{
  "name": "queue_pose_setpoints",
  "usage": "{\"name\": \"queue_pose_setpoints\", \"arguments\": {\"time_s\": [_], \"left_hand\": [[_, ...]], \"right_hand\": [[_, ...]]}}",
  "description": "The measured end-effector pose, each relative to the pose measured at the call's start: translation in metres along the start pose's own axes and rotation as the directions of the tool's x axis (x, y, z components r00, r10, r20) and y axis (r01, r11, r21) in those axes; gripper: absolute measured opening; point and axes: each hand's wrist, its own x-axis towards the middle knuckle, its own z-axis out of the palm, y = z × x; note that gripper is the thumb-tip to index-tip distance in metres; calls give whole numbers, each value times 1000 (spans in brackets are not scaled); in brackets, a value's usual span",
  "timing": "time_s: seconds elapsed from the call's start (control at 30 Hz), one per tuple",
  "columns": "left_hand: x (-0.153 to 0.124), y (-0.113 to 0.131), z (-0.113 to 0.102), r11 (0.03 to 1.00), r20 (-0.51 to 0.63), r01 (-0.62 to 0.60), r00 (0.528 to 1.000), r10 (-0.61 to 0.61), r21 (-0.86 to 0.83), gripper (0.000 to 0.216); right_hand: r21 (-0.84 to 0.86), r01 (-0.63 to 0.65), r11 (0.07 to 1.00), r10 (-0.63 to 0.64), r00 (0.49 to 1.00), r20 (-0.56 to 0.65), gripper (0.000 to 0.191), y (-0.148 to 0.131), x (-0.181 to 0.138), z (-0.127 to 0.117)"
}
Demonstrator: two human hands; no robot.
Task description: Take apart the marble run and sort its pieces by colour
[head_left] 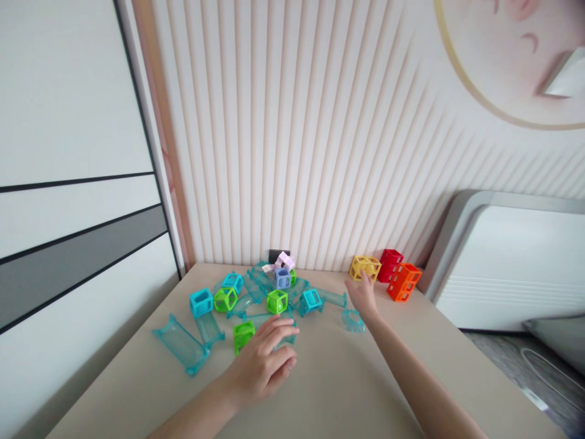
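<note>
Mostly hidden beneath the spread fingers of the left hand (265, 363): a clear teal track piece (287, 339), with only a sliver showing past the fingertips, so hard to say which way its long axis runs, though seemingly left to right across the surface (329, 390). Left hand palm down and open, fingers fanned flat, laid over that piece rather than closed on anything. Just beside its knuckles on the left, a green cube (244, 334), open-framed and upright. Farther off, right hand (363, 296) stretched forward, fingers loosely open and holding nothing, tips right at the foot of the yellow cube (365, 267); touching or merely close, impossible to tell at this size. Yellow cube near the back edge against the ribbed wall (320, 152), one corner turned toward the camera, no clear long axis; one block or two side by side, unclear. Just right of it, a red cube (390, 262) and stacked orange cubes (403, 281). By the right wrist, a curved teal piece (353, 320), lying flat. At the far left, a long teal ramp (180, 344), long axis slanting from far left to near right. Behind the lilac cube (282, 278), a dark object (274, 255), mostly covered. Both forearms cut off by the lower edge.
</note>
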Motion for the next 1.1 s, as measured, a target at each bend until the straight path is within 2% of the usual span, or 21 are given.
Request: {"name": "queue_pose_setpoints", "arguments": {"time_s": [0.1,0.17,0.27,0.4,0.47,0.63,0.87,1.1], "left_hand": [[1,1,0,1000,28,-26,999,25,9,14],[1,1,3,998,55,-52,997,50,32,13],[-2,0,10,993,80,-87,994,81,80,12],[-7,-3,20,988,107,-109,990,97,113,10],[-8,-4,21,987,129,-107,987,91,119,10],[-8,-6,21,988,155,-88,986,68,125,10],[-10,-6,23,992,166,-103,982,89,76,11],[-7,-5,20,991,139,-127,983,120,42,11]], "right_hand": [[53,152,987,-157,983,93,49,-20,-46,-3],[90,304,948,-315,938,148,44,-32,-75,-3],[84,480,873,-486,847,217,51,-48,-106,-1],[30,597,801,-578,760,297,62,-59,-120,3],[18,626,780,-597,736,319,64,-59,-120,5],[12,626,780,-603,746,282,68,-52,-117,11],[35,621,783,-609,756,239,49,-47,-115,12],[85,582,809,-584,777,235,40,-47,-112,5]]}}
